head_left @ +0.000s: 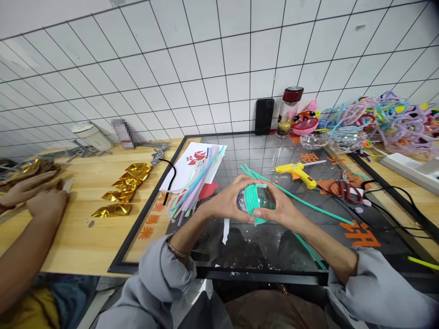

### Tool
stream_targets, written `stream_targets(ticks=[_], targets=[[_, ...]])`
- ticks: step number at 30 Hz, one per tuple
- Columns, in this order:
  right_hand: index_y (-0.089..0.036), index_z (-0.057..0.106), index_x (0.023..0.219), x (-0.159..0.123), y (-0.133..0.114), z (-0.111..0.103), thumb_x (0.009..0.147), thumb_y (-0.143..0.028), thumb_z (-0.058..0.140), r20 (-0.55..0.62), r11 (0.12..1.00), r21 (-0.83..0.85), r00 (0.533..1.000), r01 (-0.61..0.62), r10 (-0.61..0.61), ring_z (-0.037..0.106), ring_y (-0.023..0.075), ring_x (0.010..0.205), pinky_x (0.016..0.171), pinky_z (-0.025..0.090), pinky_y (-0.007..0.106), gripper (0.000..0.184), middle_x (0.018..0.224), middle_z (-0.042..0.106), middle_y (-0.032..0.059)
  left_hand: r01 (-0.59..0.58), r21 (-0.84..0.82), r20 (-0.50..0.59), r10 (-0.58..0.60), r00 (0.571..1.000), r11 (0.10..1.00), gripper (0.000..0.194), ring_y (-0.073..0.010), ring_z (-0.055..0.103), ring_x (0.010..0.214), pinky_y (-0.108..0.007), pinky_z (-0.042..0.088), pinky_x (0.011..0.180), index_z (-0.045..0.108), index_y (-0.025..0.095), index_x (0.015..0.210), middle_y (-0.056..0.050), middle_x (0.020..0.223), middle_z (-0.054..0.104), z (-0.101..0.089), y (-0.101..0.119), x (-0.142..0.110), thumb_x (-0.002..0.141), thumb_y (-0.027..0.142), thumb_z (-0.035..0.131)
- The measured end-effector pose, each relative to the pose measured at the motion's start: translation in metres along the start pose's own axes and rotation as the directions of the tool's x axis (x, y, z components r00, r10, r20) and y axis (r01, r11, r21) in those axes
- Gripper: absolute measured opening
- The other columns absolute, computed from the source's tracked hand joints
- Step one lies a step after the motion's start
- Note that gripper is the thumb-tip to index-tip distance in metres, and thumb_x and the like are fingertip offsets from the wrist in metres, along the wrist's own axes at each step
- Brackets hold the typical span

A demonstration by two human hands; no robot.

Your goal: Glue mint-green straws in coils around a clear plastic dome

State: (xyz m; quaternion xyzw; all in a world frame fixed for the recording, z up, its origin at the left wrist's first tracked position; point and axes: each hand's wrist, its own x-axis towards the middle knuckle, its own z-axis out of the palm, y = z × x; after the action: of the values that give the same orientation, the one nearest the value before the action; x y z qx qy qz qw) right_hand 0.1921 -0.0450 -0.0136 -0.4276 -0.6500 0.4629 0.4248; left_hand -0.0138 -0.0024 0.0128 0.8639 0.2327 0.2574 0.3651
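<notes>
Clear rounded piece [269, 199], green strips [252, 199] around — gripped by left hand [228, 200] and right hand [283, 206]; yellow glue gun [295, 171] — nearer back edge of worktop [238, 153].

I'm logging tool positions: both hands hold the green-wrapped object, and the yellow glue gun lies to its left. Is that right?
The side is wrong: the head view shows the yellow glue gun to the right of the green-wrapped object.

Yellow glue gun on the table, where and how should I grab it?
I'd grip its handle, coming from the near right with the right hand once that lets go of the green-banded object. The handle slants toward you and rightward, with the cord at its end, while the nozzle points left.
</notes>
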Motion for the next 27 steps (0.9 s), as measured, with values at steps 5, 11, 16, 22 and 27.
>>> stream_targets(ticks=[5,11,16,22,27], targets=[[-0.025,0.051,0.133,0.000,-0.001,-0.001,0.059,-0.057,0.085,0.004,1.000,0.002,1.000,0.020,-0.020,0.048,0.0329,0.133,0.114,0.033,0.055,0.087,0.139,0.056,0.0103,0.011,0.025,0.011,-0.011,1.000,1.000,0.090,-0.0331,0.050,0.126,-0.058,0.042,0.110,0.047,0.029,0.137,-0.011,0.132,0.047,-0.001,-0.001,-0.001,0.058,0.038,0.087],[-0.024,0.051,0.133,0.000,0.000,0.000,0.063,-0.055,0.083,0.014,1.000,-0.007,0.999,0.030,-0.030,0.050,0.0323,0.130,0.113,0.034,0.055,0.083,0.137,0.056,0.0112,-0.015,0.040,0.015,0.015,1.000,0.999,0.089,-0.0331,0.050,0.126,-0.057,0.042,0.110,0.046,0.027,0.138,-0.012,0.133,0.049,-0.002,-0.001,0.000,0.060,0.039,0.086],[-0.028,0.051,0.136,-0.003,-0.004,0.000,0.071,-0.057,0.076,-0.088,0.994,-0.068,0.992,0.089,-0.095,0.052,0.0313,0.128,0.109,0.041,0.053,0.075,0.139,0.055,0.0095,-0.005,0.069,0.003,0.004,1.000,0.998,0.088,-0.0352,0.051,0.125,-0.057,0.044,0.108,0.047,0.025,0.136,-0.012,0.132,0.049,-0.002,0.002,-0.001,0.058,0.041,0.085],[-0.031,0.069,0.113,-0.007,-0.023,-0.007,0.087,-0.038,0.066,-0.228,0.880,-0.317,0.872,0.355,-0.434,0.061,0.0239,0.100,0.091,0.051,0.045,0.027,0.103,0.065,0.0054,0.007,0.102,0.028,-0.010,1.000,0.995,0.088,-0.0348,0.051,0.125,-0.056,0.044,0.109,0.048,0.023,0.135,-0.012,0.128,0.051,0.000,0.012,0.000,0.058,0.040,0.086],[-0.030,0.073,0.099,-0.006,-0.021,-0.009,0.091,-0.025,0.060,-0.201,0.840,-0.324,0.835,0.436,-0.511,0.064,0.0200,0.088,0.078,0.052,0.038,0.016,0.091,0.067,0.0031,0.020,0.110,0.041,-0.025,0.999,0.994,0.085,-0.0324,0.052,0.123,-0.053,0.046,0.107,0.048,0.022,0.136,-0.011,0.126,0.051,0.002,0.016,0.000,0.059,0.031,0.084]])
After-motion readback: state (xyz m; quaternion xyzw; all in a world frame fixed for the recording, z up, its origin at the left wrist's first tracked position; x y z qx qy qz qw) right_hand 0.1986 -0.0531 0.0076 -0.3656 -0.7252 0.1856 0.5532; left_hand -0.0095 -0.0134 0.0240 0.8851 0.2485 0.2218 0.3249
